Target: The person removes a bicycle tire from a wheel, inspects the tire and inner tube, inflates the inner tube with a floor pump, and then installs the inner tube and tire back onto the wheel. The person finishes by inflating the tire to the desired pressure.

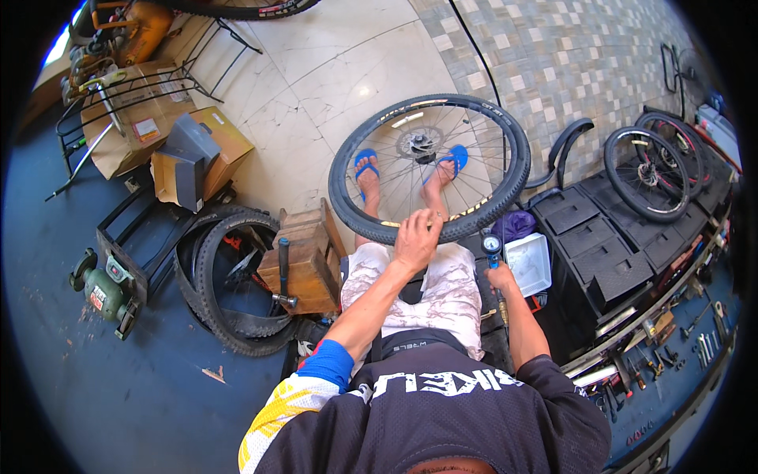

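Observation:
A bicycle wheel (423,144) with a black tyre and a disc rotor stands tilted before my knees, above my feet in blue flip-flops. My left hand (418,239) is closed over the tyre's near edge, fingers wrapped on the tread and sidewall. To its right, my right hand (500,276) grips a blue tyre inflator (492,257) with a round dial gauge (491,243) at its top. A brass fitting (503,310) hangs below that hand. The inflator is close to the tyre, but I cannot make out whether it touches the valve.
A wooden stool (304,265) with a hammer-like tool (284,265) stands at my left, beside loose tyres (209,276) and a green bench grinder (103,292). Cardboard boxes (201,158) lie farther left. On the right are a white tray (527,265), black cases (604,229), wheels (649,174) and hand tools (663,355).

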Available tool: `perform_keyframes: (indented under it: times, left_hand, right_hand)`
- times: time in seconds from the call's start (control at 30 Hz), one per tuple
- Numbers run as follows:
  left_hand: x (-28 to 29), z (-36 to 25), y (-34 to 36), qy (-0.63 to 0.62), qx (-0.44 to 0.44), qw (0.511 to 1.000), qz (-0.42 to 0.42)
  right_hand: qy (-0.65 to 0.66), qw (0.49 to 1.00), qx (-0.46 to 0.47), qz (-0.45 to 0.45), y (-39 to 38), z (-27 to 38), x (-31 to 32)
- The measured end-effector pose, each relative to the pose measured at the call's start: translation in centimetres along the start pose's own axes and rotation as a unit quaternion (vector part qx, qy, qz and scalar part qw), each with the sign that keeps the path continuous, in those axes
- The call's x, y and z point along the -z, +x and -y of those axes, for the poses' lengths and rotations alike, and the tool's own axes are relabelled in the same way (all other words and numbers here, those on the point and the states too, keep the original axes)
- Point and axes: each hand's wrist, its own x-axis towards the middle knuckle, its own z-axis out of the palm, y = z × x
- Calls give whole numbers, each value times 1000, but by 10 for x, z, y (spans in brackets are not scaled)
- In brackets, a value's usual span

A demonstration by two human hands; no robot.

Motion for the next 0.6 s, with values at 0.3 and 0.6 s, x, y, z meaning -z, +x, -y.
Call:
perform_keyframes:
  times: [0.3,0.6]
  left_hand:
    - [233,-13,118,1,101,995,3]
    - [187,73,242,130,323,937,-9]
  right_hand:
    - [94,994,41,-26,3,-34,14]
    - [137,990,25,-16,1,-43,3]
